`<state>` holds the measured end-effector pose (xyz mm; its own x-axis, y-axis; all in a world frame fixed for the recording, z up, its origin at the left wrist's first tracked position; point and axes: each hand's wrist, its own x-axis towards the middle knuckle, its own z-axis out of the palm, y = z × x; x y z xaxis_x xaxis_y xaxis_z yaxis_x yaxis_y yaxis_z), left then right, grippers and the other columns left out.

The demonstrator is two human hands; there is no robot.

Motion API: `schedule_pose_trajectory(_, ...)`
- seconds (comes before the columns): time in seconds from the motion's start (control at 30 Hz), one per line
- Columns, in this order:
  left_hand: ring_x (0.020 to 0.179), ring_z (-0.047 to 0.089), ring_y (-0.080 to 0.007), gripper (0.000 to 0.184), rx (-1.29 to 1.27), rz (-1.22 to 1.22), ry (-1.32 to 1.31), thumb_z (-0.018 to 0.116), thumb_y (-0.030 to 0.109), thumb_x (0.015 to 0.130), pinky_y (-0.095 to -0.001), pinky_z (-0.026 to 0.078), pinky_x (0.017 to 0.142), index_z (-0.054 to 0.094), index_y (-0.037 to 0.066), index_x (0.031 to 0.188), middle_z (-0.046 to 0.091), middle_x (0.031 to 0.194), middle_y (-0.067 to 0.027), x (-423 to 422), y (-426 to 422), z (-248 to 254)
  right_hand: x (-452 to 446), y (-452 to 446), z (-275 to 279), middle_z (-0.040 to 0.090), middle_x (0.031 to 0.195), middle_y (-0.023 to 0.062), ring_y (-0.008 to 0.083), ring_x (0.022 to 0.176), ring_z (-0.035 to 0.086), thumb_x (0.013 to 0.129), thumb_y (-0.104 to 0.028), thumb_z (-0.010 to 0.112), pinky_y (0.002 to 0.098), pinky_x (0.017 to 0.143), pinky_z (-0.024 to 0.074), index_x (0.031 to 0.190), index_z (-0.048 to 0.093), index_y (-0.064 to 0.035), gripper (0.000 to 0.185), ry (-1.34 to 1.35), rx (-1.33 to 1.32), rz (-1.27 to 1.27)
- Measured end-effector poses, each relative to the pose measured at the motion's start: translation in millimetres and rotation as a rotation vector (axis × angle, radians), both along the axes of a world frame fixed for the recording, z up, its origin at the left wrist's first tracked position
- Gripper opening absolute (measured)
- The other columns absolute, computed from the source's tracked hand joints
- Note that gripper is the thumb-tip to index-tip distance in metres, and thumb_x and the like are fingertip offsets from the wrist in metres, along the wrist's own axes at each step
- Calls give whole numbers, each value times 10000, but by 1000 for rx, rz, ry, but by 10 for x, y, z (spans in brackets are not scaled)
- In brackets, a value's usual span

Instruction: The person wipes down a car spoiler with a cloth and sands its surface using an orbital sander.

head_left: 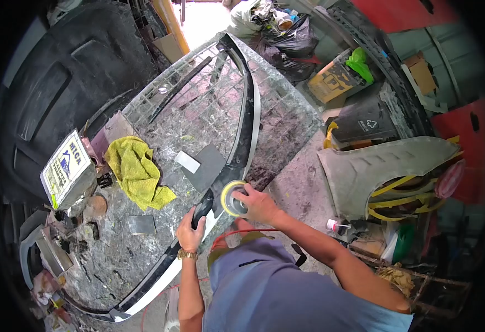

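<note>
A long curved black and white trim part lies across the spattered worktable. My right hand grips a round sander with a yellow rim, held at the middle of the part. Just left of it, my left hand, with a watch at the wrist, is closed on the part's black section. A dark grey sheet with a small white block on it lies beyond my hands. Part of the sander's face is hidden from view.
A yellow-green cloth and a labelled MICA can stand at the left of the table, near a small grey sheet. A red hose runs by my waist. A grey fender panel is at the right.
</note>
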<state>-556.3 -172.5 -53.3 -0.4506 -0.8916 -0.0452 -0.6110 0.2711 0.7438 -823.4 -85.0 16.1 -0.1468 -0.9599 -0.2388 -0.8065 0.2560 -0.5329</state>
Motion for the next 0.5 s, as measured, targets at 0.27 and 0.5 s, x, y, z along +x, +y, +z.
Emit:
schedule_pose_trajectory(0.27, 930, 725, -362, 456, 48, 8, -10, 774, 308, 886, -420, 568, 808, 689, 102, 1284, 737, 1098, -158, 4, -20, -8, -56, -72, -35, 543, 1149, 170, 377, 1041, 672, 678, -199, 858, 452, 809, 613, 1320, 572, -212, 703, 155, -92, 24)
schedule_pose_trajectory(0.5, 933, 723, -358, 456, 10, 2, -25, 771, 310, 886, -423, 565, 809, 685, 108, 1286, 737, 1109, -145, -9, -25, -24, 51, -37, 80, 545, 1195, 173, 394, 1033, 685, 694, -238, 871, 481, 838, 607, 1338, 569, -207, 712, 82, 11, 36)
